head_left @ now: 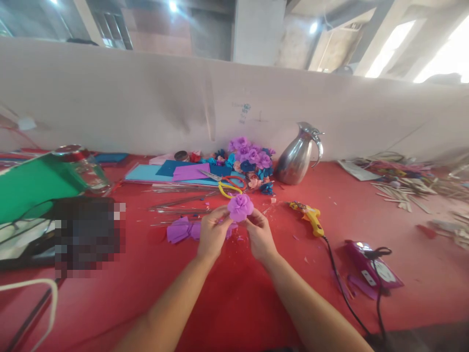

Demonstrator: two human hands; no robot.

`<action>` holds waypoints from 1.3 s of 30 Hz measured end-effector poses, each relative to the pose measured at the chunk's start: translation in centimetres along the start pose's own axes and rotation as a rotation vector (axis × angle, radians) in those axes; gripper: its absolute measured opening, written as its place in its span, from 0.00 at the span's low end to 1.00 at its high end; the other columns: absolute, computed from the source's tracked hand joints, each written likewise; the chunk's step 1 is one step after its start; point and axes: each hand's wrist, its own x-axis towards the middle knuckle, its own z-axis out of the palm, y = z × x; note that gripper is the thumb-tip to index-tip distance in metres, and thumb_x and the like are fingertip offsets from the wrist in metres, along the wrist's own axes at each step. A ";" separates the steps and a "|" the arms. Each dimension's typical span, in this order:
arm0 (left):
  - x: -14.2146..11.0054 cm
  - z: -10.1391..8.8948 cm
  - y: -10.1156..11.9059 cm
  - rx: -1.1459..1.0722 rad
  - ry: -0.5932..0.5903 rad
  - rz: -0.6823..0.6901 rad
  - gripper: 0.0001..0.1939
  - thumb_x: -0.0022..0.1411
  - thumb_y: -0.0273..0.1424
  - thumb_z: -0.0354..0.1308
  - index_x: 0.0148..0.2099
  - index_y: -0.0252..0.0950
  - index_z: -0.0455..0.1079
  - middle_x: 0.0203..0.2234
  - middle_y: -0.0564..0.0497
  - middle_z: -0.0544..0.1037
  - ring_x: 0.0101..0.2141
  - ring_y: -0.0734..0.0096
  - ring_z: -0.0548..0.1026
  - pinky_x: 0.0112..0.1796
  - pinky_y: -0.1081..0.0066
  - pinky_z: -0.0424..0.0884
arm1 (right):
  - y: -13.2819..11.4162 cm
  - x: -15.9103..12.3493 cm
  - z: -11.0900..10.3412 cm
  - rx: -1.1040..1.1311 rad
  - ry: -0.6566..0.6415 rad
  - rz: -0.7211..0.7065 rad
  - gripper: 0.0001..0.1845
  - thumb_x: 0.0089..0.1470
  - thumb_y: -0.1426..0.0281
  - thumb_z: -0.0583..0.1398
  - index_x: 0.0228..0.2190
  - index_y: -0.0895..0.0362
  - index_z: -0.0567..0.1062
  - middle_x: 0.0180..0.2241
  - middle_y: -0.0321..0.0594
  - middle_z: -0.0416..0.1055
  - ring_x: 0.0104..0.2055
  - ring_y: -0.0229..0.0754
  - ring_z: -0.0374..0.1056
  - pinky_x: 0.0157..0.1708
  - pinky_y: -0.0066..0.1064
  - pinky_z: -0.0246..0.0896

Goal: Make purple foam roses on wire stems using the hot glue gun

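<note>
Between my two hands is a purple paper flower [240, 208] with ruffled petals, held up over the red table. My left hand [214, 230] pinches its left side, fingers closed. From the other side, my right hand [261, 233] grips the flower's right edge, fingers curled in. Folded purple paper pieces [179, 231] lie on the table just left of and behind my left hand. Scissors [230, 186] with yellow and red handles rest beyond the flower. Farther back is a pile of finished purple flowers [252, 152], with blue and pink ones among them.
A yellow glue gun [310, 219] lies to the right, its black cord running to a purple power box [377, 269]. A steel jug [296, 159] stands at the back. Thin wires [176, 208], paper sheets [141, 173], a glass jar [88, 171] and wooden sticks [405, 195] also lie about.
</note>
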 end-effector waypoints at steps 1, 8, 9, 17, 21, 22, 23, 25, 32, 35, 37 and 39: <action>0.1 0.0 -0.1 -0.035 0.002 -0.029 0.08 0.49 0.32 0.66 0.35 0.39 0.81 0.32 0.52 0.82 0.39 0.60 0.77 0.44 0.66 0.69 | -0.2 -0.1 0.0 -0.021 0.018 -0.023 0.10 0.39 0.70 0.70 0.28 0.52 0.77 0.29 0.33 0.75 0.33 0.39 0.69 0.37 0.30 0.63; 0.3 -0.1 -0.7 -0.080 0.071 -0.074 0.10 0.46 0.34 0.67 0.34 0.37 0.81 0.27 0.52 0.82 0.32 0.62 0.77 0.40 0.65 0.70 | -0.9 -0.4 0.0 -0.068 0.034 -0.088 0.11 0.40 0.68 0.70 0.30 0.53 0.77 0.28 0.33 0.75 0.31 0.37 0.68 0.38 0.31 0.64; 0.4 -0.2 -0.8 -0.073 0.068 -0.071 0.10 0.46 0.34 0.67 0.33 0.38 0.81 0.27 0.52 0.82 0.32 0.62 0.77 0.40 0.65 0.69 | -0.9 -0.4 0.0 -0.064 0.027 -0.092 0.11 0.40 0.68 0.70 0.30 0.53 0.78 0.28 0.33 0.75 0.31 0.37 0.68 0.38 0.31 0.64; 0.3 -0.5 -0.9 -0.013 0.025 -0.039 0.10 0.47 0.32 0.65 0.35 0.39 0.81 0.29 0.52 0.82 0.34 0.62 0.77 0.40 0.66 0.69 | -0.5 -0.4 0.1 -0.034 0.009 -0.112 0.09 0.40 0.70 0.69 0.29 0.52 0.80 0.29 0.34 0.77 0.31 0.39 0.69 0.37 0.32 0.64; 0.3 -0.7 -0.9 0.009 0.015 -0.033 0.11 0.48 0.31 0.64 0.36 0.40 0.81 0.31 0.52 0.83 0.35 0.62 0.77 0.42 0.65 0.69 | -0.7 -0.5 0.1 0.004 0.010 -0.109 0.09 0.40 0.72 0.69 0.30 0.52 0.80 0.28 0.34 0.77 0.31 0.39 0.69 0.36 0.32 0.64; 0.3 -0.7 -0.9 0.010 0.015 -0.034 0.11 0.48 0.31 0.64 0.37 0.40 0.81 0.31 0.52 0.83 0.35 0.62 0.77 0.42 0.65 0.69 | -0.7 -0.5 0.1 0.035 0.020 -0.099 0.10 0.40 0.72 0.68 0.30 0.52 0.81 0.28 0.34 0.77 0.31 0.39 0.69 0.35 0.31 0.64; 0.3 -0.7 -0.9 0.011 0.016 -0.036 0.11 0.48 0.31 0.64 0.37 0.40 0.81 0.31 0.52 0.83 0.35 0.62 0.77 0.42 0.65 0.69 | -0.9 -0.5 0.1 0.077 0.027 -0.086 0.10 0.40 0.72 0.68 0.30 0.52 0.80 0.27 0.33 0.77 0.30 0.38 0.69 0.34 0.30 0.64; 0.3 -0.7 -0.9 0.019 0.025 -0.034 0.10 0.49 0.31 0.64 0.36 0.40 0.81 0.31 0.53 0.82 0.36 0.62 0.77 0.42 0.65 0.69 | -1.2 -0.5 0.0 0.169 0.012 -0.045 0.08 0.41 0.71 0.67 0.29 0.53 0.80 0.27 0.34 0.76 0.29 0.37 0.68 0.33 0.29 0.63; 0.4 -0.8 -1.0 0.052 0.038 -0.016 0.11 0.49 0.28 0.62 0.36 0.40 0.81 0.32 0.53 0.83 0.38 0.61 0.77 0.44 0.65 0.68 | -2.3 -0.2 -0.3 0.226 0.021 0.046 0.04 0.44 0.69 0.66 0.26 0.56 0.78 0.24 0.33 0.72 0.24 0.32 0.64 0.27 0.24 0.59; 0.4 -0.8 -1.0 -0.006 0.035 -0.023 0.11 0.49 0.28 0.63 0.37 0.39 0.81 0.32 0.52 0.83 0.38 0.61 0.77 0.44 0.65 0.68 | -2.1 -0.1 -0.4 0.199 0.067 0.051 0.04 0.45 0.68 0.65 0.28 0.55 0.77 0.22 0.31 0.70 0.23 0.32 0.62 0.25 0.24 0.58; 0.4 -0.5 -0.9 -0.107 0.024 -0.043 0.11 0.48 0.28 0.65 0.37 0.39 0.81 0.32 0.51 0.83 0.38 0.61 0.77 0.45 0.65 0.68 | -1.7 -0.1 -0.4 0.125 0.085 0.054 0.06 0.44 0.69 0.66 0.29 0.54 0.77 0.24 0.31 0.71 0.25 0.33 0.63 0.27 0.25 0.59; 0.3 -0.1 -0.7 -0.224 0.024 -0.095 0.10 0.46 0.29 0.67 0.35 0.39 0.81 0.33 0.50 0.82 0.39 0.63 0.77 0.45 0.66 0.68 | -1.2 -0.2 -0.2 0.016 0.068 0.036 0.09 0.42 0.69 0.67 0.30 0.54 0.77 0.28 0.32 0.74 0.29 0.34 0.66 0.32 0.26 0.61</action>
